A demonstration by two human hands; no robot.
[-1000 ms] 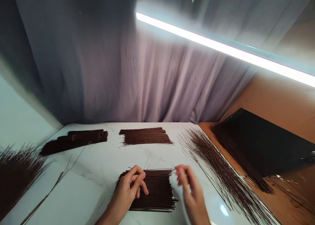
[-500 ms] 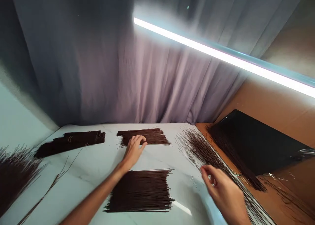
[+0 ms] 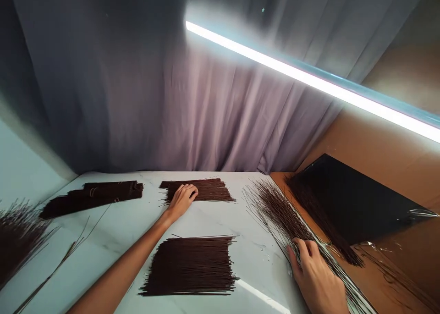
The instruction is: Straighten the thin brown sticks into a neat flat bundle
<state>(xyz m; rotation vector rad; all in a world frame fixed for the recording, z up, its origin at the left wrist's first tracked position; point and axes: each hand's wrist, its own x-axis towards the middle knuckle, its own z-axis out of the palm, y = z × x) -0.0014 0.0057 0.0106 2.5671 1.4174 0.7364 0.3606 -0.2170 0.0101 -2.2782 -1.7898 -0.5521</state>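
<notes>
My left hand (image 3: 183,199) rests on the left part of the far pile of thin dark brown sticks (image 3: 213,190). Its fingers are curled together, and what they hold, if anything, is hidden. On the right, my right hand (image 3: 318,272) lies over the long loose bundle of thin sticks (image 3: 283,213), fingers bent, with a gap between thumb and forefinger. The fingertips touch the bundle's near side. Closer to me, a second neat pile of dark sticks (image 3: 190,266) lies flat on the white marbled table (image 3: 206,220).
Tied dark bundles (image 3: 113,192) lie at the far left, with a bushy bundle (image 3: 20,240) and a few loose sticks (image 3: 65,256) nearer. Right of the table stands cardboard (image 3: 385,254) with a black sheet (image 3: 364,199). A lit tube lamp (image 3: 292,71) hangs before the curtain (image 3: 220,126).
My left hand has come down onto the far pile, its fingers curling more. My right hand has moved slightly right, from beside the long bundle onto it. The view has shifted slightly.
</notes>
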